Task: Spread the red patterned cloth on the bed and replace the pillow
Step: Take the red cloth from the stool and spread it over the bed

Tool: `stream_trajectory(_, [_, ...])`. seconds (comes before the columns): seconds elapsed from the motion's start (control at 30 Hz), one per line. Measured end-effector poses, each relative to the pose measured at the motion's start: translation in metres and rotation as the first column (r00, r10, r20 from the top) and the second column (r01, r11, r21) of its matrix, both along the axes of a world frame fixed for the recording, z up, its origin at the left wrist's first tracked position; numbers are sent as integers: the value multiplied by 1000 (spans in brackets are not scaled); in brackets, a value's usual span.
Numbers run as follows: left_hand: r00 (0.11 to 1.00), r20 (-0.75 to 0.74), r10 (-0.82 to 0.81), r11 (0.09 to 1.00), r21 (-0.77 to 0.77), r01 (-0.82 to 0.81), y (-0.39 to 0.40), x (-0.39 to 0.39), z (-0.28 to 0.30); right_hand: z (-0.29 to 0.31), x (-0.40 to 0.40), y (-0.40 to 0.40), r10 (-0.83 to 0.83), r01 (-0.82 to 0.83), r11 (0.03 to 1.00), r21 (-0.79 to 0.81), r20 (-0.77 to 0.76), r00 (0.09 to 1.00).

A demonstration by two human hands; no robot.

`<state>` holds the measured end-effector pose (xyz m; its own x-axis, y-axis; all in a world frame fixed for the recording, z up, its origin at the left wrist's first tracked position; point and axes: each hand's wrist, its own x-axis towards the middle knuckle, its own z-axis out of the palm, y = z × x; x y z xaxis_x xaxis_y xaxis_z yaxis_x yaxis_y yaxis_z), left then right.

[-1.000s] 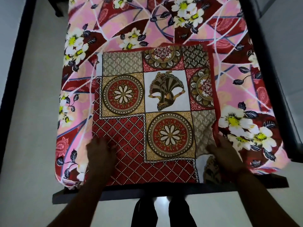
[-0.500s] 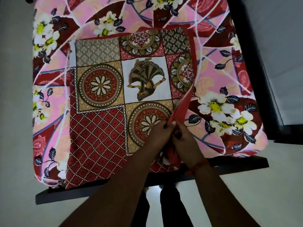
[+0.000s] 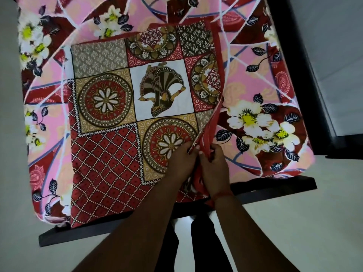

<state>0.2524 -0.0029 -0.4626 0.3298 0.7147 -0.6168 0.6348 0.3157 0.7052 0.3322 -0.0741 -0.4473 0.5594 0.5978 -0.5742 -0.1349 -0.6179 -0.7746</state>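
Observation:
The red patterned cloth (image 3: 121, 124), folded into a square with medallions and a white centre panel, lies on the bed over a pink floral sheet (image 3: 255, 118). My left hand (image 3: 182, 160) and my right hand (image 3: 214, 167) meet at the cloth's near right corner. Both pinch the stacked red layered edges there and lift them a little off the sheet. No pillow is in view.
The dark bed frame (image 3: 275, 190) runs along the near edge and up the right side (image 3: 306, 75). Pale floor lies left, right and below. My legs (image 3: 206, 242) stand against the near frame.
My hands came together from the cloth's two near corners to its near right corner and gripped the layered edges. The right edge has lifted. The view shifted left and closer.

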Motion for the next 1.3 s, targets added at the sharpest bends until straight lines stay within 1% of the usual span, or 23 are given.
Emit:
stream_trajectory(0.13, [999,23,31,996,88,-33,2,-5,0,2,12,4,4,-2,1000,-23,68,998])
stream_trajectory(0.2, [992,44,120,989,83,-123,5,-14,4,3,25,1,-51,55,997,-45,89,995])
stream_trajectory(0.3, [954,12,298,948,115,-298,19,-49,8,3,51,-8,-164,172,983,-69,98,982])
stream_trajectory(0.37, [908,39,416,901,115,-418,28,-80,11,3,64,-16,-124,136,983,-120,105,987])
stream_trajectory(0.43, [886,39,461,874,152,-461,34,-108,13,2,71,-24,-20,40,980,-193,107,994])
stream_trajectory(0.47, [885,25,466,871,166,-463,35,-120,14,3,71,-26,24,9,974,-228,142,990])
stream_trajectory(0.5, [878,12,478,864,171,-473,37,-130,12,4,70,-26,77,-14,969,-248,249,965])
stream_trajectory(0.53, [876,4,482,861,181,-475,39,-139,12,7,67,-24,148,-39,963,-267,400,904])
stream_trajectory(0.57, [879,-5,477,862,197,-467,40,-145,11,11,61,-19,215,-64,957,-282,546,810])
stream_trajectory(0.6, [883,-17,470,863,218,-455,41,-149,11,19,52,-12,252,-86,957,-277,645,721])
stream_trajectory(0.63, [889,-28,457,867,235,-439,43,-154,10,26,38,-2,273,-139,960,-244,696,664])
stream_trajectory(0.67, [893,-33,450,868,250,-428,44,-156,12,33,21,9,306,-230,951,-205,714,629])
stream_trajectory(0.7, [894,-33,447,867,262,-424,45,-158,12,37,2,20,347,-331,929,-166,702,621])
stream_trajectory(0.77, [890,-44,455,862,273,-427,48,-163,14,35,-36,42,455,-488,866,-110,578,677])
stream_trajectory(0.83, [873,-32,487,851,242,-466,52,-176,12,28,-72,63,524,-537,837,-106,435,732])
stream_trajectory(0.87, [862,-22,506,842,227,-489,54,-187,12,24,-90,71,541,-540,833,-122,383,748])
stream_trajectory(0.9, [856,-21,517,836,224,-500,57,-200,9,20,-107,78,554,-547,826,-135,367,747])
stream_trajectory(1.0, [848,-20,530,822,255,-508,70,-254,10,14,-161,93,556,-558,817,-147,457,694])
stream_trajectory(1.1, [813,10,582,786,248,-566,82,-327,12,14,-227,105,558,-599,795,-96,503,660])
stream_trajectory(1.17, [791,8,612,766,242,-596,90,-378,15,14,-275,114,614,-656,749,-96,474,631])
stream_trajectory(1.2, [798,5,603,770,259,-583,94,-401,16,12,-297,119,644,-689,718,-96,465,607])
stream_trajectory(1.23, [806,-13,591,780,265,-567,96,-421,15,9,-317,125,669,-721,686,-97,472,574])
stream_trajectory(1.3, [825,-45,563,811,223,-541,97,-448,15,3,-348,129,718,-780,611,-138,511,472])
